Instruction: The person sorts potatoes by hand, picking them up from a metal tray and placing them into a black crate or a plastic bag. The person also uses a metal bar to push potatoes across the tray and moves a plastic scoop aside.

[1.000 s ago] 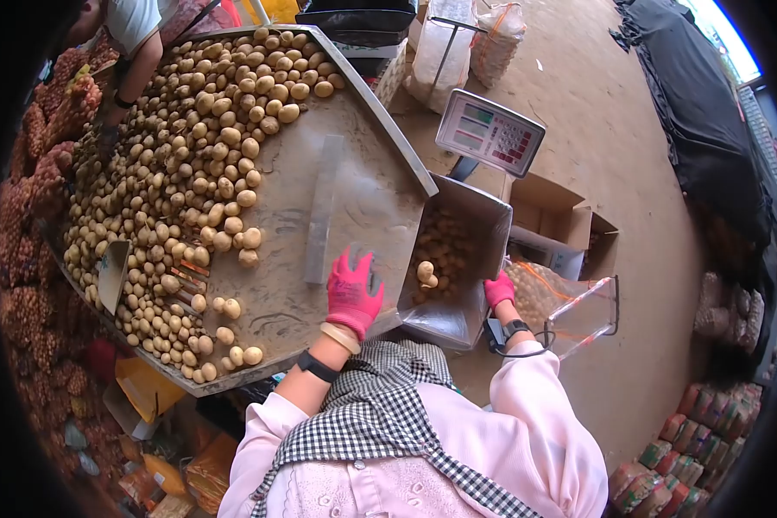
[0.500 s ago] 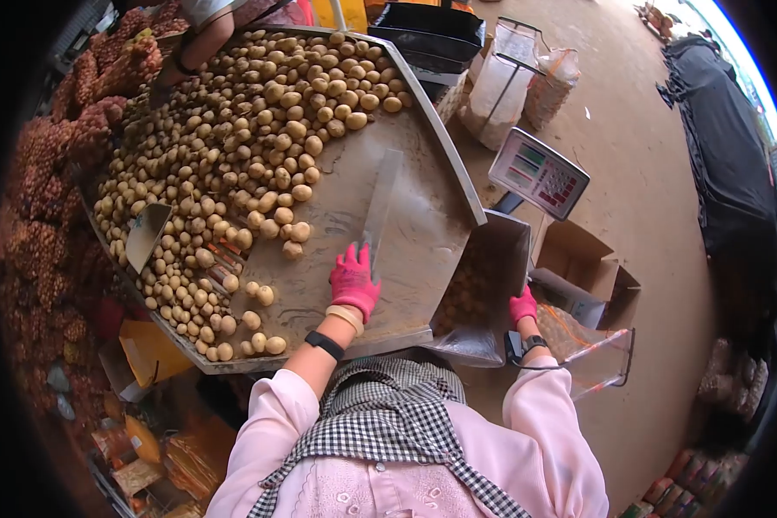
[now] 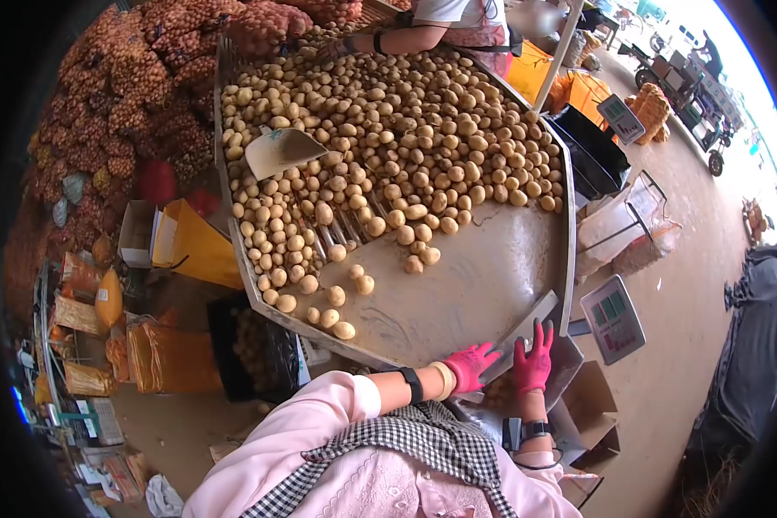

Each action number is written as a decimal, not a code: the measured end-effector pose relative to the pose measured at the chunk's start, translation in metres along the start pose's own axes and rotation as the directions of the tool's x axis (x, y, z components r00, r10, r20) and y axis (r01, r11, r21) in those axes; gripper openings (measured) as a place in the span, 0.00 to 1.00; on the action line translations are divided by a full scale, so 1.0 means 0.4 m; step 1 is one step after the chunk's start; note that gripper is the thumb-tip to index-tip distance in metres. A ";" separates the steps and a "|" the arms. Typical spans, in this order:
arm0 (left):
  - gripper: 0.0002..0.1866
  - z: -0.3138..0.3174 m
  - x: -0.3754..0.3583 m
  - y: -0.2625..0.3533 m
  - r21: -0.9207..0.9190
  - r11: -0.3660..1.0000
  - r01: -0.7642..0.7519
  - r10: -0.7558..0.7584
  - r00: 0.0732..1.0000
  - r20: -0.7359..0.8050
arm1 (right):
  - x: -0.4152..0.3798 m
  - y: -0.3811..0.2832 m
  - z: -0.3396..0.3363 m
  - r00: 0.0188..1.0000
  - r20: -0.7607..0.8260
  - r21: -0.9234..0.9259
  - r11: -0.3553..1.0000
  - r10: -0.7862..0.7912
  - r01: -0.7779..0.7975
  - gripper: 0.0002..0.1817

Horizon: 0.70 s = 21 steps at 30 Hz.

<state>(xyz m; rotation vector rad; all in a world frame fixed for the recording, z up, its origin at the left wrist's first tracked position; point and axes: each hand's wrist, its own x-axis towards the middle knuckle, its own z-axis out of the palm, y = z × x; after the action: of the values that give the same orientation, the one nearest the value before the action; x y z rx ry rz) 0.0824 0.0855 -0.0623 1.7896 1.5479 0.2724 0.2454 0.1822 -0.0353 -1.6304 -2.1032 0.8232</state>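
Observation:
My left hand (image 3: 468, 368), in a pink glove, is at the near end of a flat grey metal bar (image 3: 527, 326), its fingers closed on it. The bar lies slanted along the near right edge of the sorting table (image 3: 457, 302). My right hand (image 3: 533, 366), also pink-gloved, is raised beside the bar with fingers spread. Something small and pale shows by its thumb, too small to name. Under my hands is a dark bin (image 3: 565, 363), partly hidden, with potatoes in it. Many potatoes (image 3: 414, 155) cover the table's far side, with a metal scoop (image 3: 281, 154) on them.
A digital scale display (image 3: 613, 319) stands right of the table, above a cardboard box (image 3: 589, 401). A person's arm (image 3: 406, 40) reaches over the far potatoes. Net sacks (image 3: 104, 112) are piled at the left. A black-lined crate (image 3: 255, 350) stands by the near left edge.
The view has turned. The bar has swung from the tabletop to the table's right edge, with my left hand still at its end. My right hand has left the bin's side and opened beside the bar.

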 end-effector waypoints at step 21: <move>0.19 -0.554 -0.752 -0.702 -0.234 0.799 0.554 -0.408 0.213 -0.888 | 0.246 -0.411 -0.047 0.864 0.470 -0.320 0.878 -0.180 0.357 0.30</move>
<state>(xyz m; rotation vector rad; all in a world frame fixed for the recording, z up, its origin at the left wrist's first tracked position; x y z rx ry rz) -0.3390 -0.1061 0.0022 1.0466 2.9116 1.0009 0.1058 0.2535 0.0768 -1.3508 -2.8987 0.7409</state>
